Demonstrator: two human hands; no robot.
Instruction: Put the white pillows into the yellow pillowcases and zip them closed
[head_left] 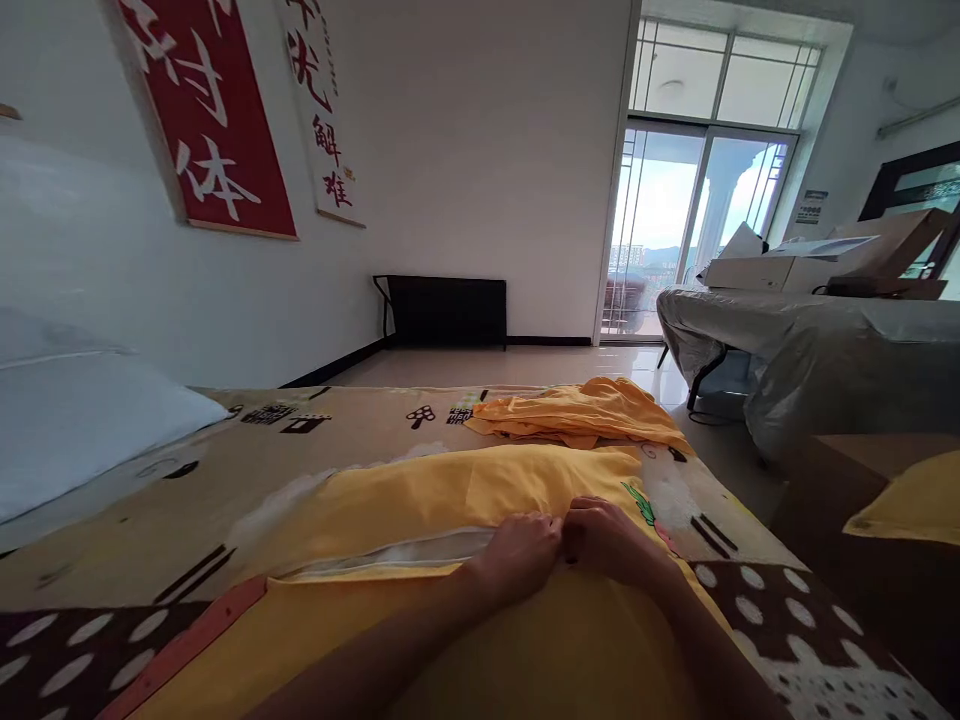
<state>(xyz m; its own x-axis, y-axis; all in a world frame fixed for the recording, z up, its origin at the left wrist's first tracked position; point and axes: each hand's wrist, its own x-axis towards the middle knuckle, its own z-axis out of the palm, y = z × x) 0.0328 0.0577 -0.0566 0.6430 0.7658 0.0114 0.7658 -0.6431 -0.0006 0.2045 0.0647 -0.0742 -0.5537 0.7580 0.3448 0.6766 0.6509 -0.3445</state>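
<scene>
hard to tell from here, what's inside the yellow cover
Something white shows through the opening in the yellow cover, beside the left hand. The cover hides the rest.

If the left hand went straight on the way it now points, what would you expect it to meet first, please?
Most likely the right hand, just beside the left hand on the yellow cloth; whether they already touch is hard to tell.
</scene>
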